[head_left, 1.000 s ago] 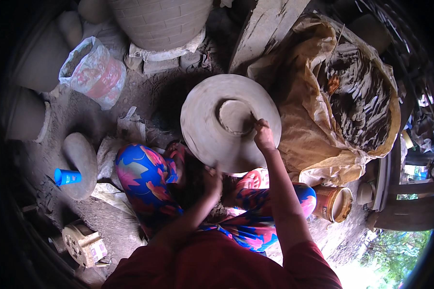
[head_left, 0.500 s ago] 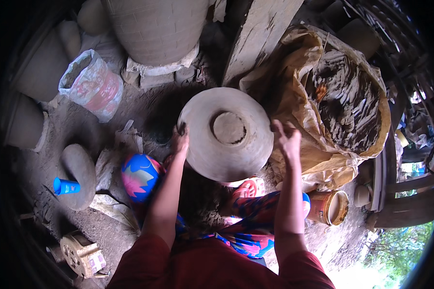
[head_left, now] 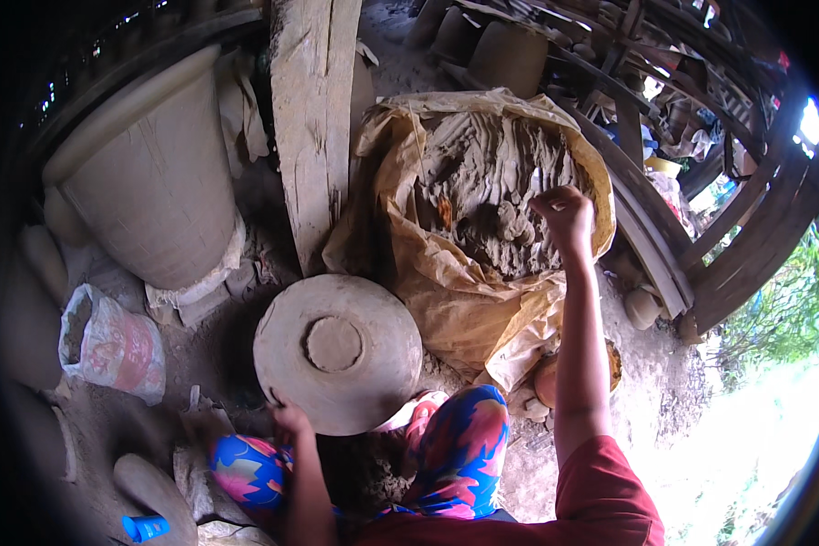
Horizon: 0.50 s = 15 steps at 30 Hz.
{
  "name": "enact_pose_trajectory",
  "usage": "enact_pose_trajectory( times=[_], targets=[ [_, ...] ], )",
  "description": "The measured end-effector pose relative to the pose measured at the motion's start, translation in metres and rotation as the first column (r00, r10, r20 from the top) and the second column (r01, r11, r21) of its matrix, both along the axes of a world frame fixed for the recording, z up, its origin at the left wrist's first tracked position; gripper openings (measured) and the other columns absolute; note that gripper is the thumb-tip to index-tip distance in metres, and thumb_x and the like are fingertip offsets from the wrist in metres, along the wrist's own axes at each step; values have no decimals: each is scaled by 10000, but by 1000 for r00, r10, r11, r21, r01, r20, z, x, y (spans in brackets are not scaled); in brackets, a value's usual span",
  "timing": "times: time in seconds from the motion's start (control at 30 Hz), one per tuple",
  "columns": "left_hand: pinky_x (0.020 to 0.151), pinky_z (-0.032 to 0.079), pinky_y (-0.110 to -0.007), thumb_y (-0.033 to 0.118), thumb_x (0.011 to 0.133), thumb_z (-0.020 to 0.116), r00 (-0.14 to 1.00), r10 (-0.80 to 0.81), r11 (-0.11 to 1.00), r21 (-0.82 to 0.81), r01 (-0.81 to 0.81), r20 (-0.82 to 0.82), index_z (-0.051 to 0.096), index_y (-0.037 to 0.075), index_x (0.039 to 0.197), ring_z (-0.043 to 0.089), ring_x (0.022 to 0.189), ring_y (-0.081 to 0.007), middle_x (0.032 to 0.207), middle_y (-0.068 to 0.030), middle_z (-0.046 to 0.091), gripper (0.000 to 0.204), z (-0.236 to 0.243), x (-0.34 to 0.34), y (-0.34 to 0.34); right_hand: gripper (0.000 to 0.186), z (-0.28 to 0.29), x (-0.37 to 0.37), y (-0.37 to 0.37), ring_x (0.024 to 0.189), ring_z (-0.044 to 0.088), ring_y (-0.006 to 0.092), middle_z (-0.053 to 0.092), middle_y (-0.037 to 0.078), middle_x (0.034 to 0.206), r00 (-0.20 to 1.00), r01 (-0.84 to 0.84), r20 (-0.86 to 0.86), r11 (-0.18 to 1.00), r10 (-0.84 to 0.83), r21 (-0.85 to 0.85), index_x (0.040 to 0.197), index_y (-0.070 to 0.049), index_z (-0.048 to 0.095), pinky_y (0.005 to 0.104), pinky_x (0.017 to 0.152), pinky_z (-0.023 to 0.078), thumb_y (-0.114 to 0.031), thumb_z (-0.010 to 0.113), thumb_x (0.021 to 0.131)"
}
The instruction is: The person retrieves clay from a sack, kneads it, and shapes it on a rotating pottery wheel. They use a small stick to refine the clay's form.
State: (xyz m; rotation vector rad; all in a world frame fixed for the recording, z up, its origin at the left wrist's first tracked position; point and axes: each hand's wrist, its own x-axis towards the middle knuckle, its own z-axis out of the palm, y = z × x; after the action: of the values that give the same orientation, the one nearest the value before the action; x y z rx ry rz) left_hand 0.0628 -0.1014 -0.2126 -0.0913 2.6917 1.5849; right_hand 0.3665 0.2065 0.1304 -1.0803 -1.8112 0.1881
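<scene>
A round grey potter's wheel (head_left: pixel 387 350), dusted with dry clay, sits low in front of my knees. At its middle lies a flat round disc of clay (head_left: pixel 334 344). My left hand (head_left: pixel 290 417) is at the wheel's near left rim, fingers closed on the edge. Out to the right, my right hand (head_left: pixel 569 217) is over a big heap of wet grey clay (head_left: pixel 496 182), its fingers bent together. Whether any clay is between those fingers is hidden. A crumpled tan sack (head_left: pixel 482 314) with its edge rolled down surrounds the heap.
A wooden post (head_left: pixel 314 118) stands behind the wheel. Left of it are a large clay pot (head_left: pixel 155 173) and a white-and-red sack (head_left: pixel 118 346). A blue cup (head_left: pixel 146 528) lies at lower left. A bucket (head_left: pixel 615 366) stands below my right forearm, near stacked planks (head_left: pixel 642 218).
My right hand has left the wheel's right rim and reached over the clay heap. My left hand has slid toward the wheel's near left edge. The view has turned to the right.
</scene>
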Motion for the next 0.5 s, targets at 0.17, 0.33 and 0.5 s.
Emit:
enact_pose_trajectory(
  times=[0.17, 0.33, 0.5],
  targets=[
    [729, 368, -526, 426, 809, 464, 983, 128, 976, -161, -149, -132, 506, -80, 929, 471, 807, -488, 868, -300, 513, 522, 3, 50, -2, 457, -26, -15, 32, 728, 535, 185, 562, 25, 657, 999, -45, 1, 999, 45, 24, 905, -79, 492, 320, 655, 425, -1, 723, 519],
    [858, 352, -446, 236, 776, 560, 997, 11, 996, -85, -4, 74, 357, -57, 1141, 422, 1031, -383, 1126, -286, 394, 510, 27, 36, -4, 414, -32, -10, 43, 693, 599, 232, 615, 91, 744, 999, -37, -4, 999, 37, 14, 1119, -174, 498, 314, 669, 453, -27, 541, 734],
    [902, 351, -367, 72, 773, 547, 918, -161, 902, 323, 286, -363, 309, -7, 1230, 395, 1105, -321, 1258, -187, 334, 521, 125, -34, 27, 344, -35, -11, 43, 724, 574, 288, 574, 171, 796, 991, 128, -48, 992, -126, 25, 1065, -63, 477, 338, 640, 450, -236, 561, 780]
  ],
)
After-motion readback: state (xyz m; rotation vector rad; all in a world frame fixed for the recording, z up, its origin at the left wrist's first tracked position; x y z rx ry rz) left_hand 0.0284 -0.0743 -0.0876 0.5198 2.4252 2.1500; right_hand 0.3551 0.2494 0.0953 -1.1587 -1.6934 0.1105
